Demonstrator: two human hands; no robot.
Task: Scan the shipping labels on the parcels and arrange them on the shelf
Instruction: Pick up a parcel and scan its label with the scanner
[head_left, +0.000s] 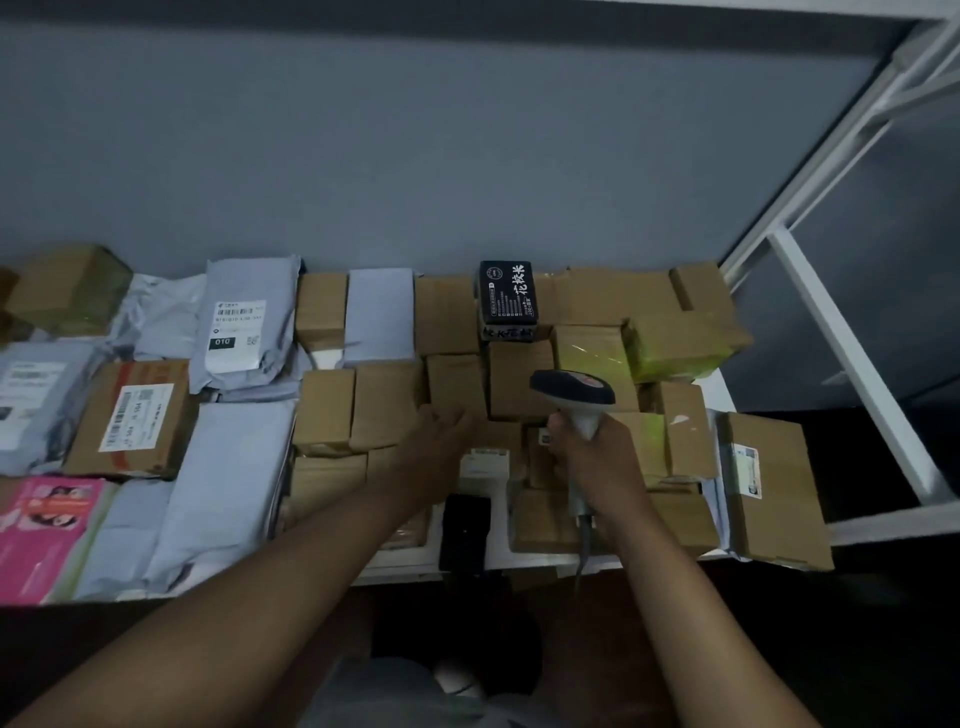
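Note:
Brown cardboard parcels (384, 405) fill the middle and right of the white shelf (410, 564). My right hand (597, 457) grips the handle of a barcode scanner (571, 395), whose dark head points away over the boxes. My left hand (441, 441) reaches forward with fingers stretched flat and rests on the small boxes in the middle. A parcel with a white label (485, 462) lies just between my two hands. A black box with white characters (506, 296) stands on top at the back.
Grey poly mailers (239, 322) and a labelled carton (135, 415) cover the left part; a pink packet (47, 525) lies at the front left. A large labelled box (769, 483) overhangs the right front edge. White frame posts (852, 364) rise at right. A black item (465, 530) lies at the shelf's front.

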